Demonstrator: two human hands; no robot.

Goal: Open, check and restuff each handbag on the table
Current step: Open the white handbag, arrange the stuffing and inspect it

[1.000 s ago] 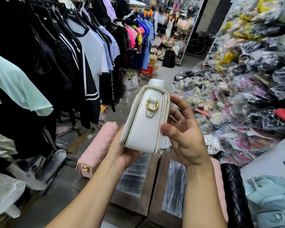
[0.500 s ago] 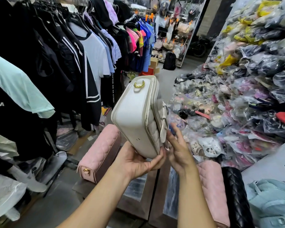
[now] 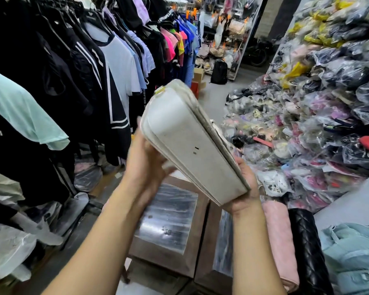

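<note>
White bag [image 3: 185, 143] is up in the air between both hands, above the two shiny-topped tables [image 3: 168, 220], not touching them. It's tilted, with the flat underside facing the camera, one end up and far-left, the other down and near-right. There are two tiny dark marks on that underside, and a gold ring [image 3: 160, 90] at the top far end. The whole bag is a bit motion-blurred, so I can't make out the clasp side.

Left hand [image 3: 145, 160] grips the left side of the bag. The palm is against it, the thumb is on the underside, and the fingers go round behind, with one fingertip peeking over the edge. Right hand [image 3: 245, 186] is under the low near-right corner, carrying it from beneath. Its fingers are hidden behind the bag, so I honestly can't tell if they're wrapped round or just flat.

Other bags sit to the right. A pink bag [image 3: 279, 237] is just beside the right table, a black quilted bag [image 3: 307, 248] is pressed against its right side, and a blue bag [image 3: 354, 256] is at the near right. A grey counter [image 3: 349, 201] is above that one.

A rack of shirts [image 3: 115, 67] runs down the left. The right side is a big heap of plastic-wrapped stuff [image 3: 328, 116] spilling onto the floor. Far back there's a black backpack [image 3: 219, 72] on the floor with a cardboard box [image 3: 198, 74] to its left.
</note>
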